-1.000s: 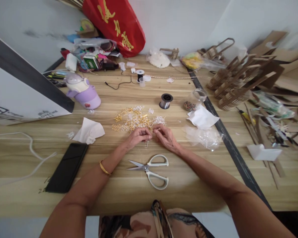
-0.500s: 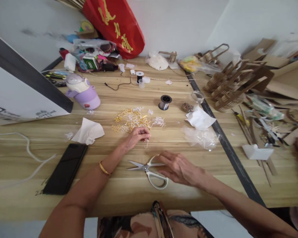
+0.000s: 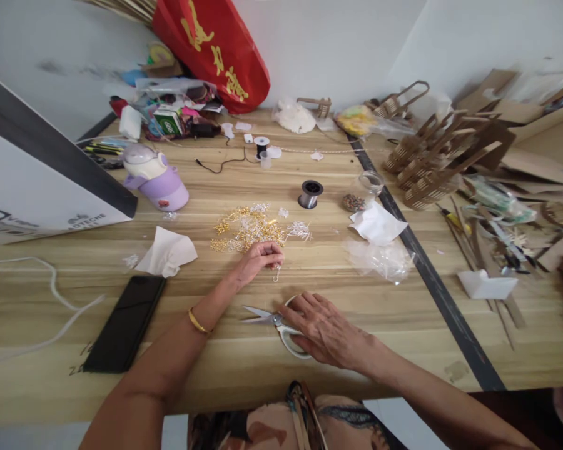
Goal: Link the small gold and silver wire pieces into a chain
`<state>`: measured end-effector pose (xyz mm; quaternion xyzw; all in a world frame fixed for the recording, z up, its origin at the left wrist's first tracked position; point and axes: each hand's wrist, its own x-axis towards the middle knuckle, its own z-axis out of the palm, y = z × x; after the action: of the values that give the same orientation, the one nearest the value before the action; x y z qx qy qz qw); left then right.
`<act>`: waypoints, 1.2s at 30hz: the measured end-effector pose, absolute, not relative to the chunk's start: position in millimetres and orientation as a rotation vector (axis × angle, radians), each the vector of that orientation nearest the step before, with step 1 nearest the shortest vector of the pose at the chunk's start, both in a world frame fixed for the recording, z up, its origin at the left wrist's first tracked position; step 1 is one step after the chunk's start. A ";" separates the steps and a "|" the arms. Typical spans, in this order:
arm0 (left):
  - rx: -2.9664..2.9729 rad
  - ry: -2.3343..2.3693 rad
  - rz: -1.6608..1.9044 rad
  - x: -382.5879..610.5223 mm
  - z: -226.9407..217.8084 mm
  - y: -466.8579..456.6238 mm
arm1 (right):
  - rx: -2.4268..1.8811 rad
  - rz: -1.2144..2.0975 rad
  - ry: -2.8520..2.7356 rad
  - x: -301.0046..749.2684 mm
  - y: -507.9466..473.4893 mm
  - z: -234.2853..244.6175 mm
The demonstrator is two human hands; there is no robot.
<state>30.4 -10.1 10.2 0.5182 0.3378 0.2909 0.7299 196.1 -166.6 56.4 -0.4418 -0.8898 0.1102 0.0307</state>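
Observation:
My left hand [image 3: 258,261] is closed in a pinch on a small silver hook [image 3: 276,273], whose curled end hangs below the fingertips. It rests at the near edge of a pile of gold and silver jewellery findings [image 3: 244,228]. My right hand [image 3: 326,328] lies with fingers stretched out over the white handles of the scissors [image 3: 263,316], hiding much of them. The scissor blades point left, slightly apart, on the table. Beyond my left hand lies a small bunch of thin silver pins [image 3: 299,231].
A wire spool [image 3: 311,194] stands behind the pile. To the left are a black phone [image 3: 126,324], a crumpled tissue [image 3: 171,251] and a purple bottle [image 3: 162,181]. On the right lie a clear plastic bag [image 3: 380,260], white paper [image 3: 379,223] and small woven baskets [image 3: 426,178].
My right hand has moved slightly left and spread over the scissor handles, covering more of them. The left hand keeps its pinch in nearly the same place.

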 end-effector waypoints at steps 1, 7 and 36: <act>1.138 0.741 0.641 30.4 10.5 -10.0 | -1.361 0.340 -2.755 195.5 -166.4 56.5; 1.114 0.734 0.639 29.7 11.0 -9.4 | -1.389 0.528 -2.788 200.3 -163.7 66.2; 1.117 0.710 0.653 30.6 7.6 -7.8 | -1.523 0.668 -1.979 233.7 -128.7 25.2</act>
<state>30.6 -7.8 7.6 0.5091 0.3237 0.2978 0.7398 233.7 -128.7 25.2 -0.5664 -0.7362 0.2486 0.2747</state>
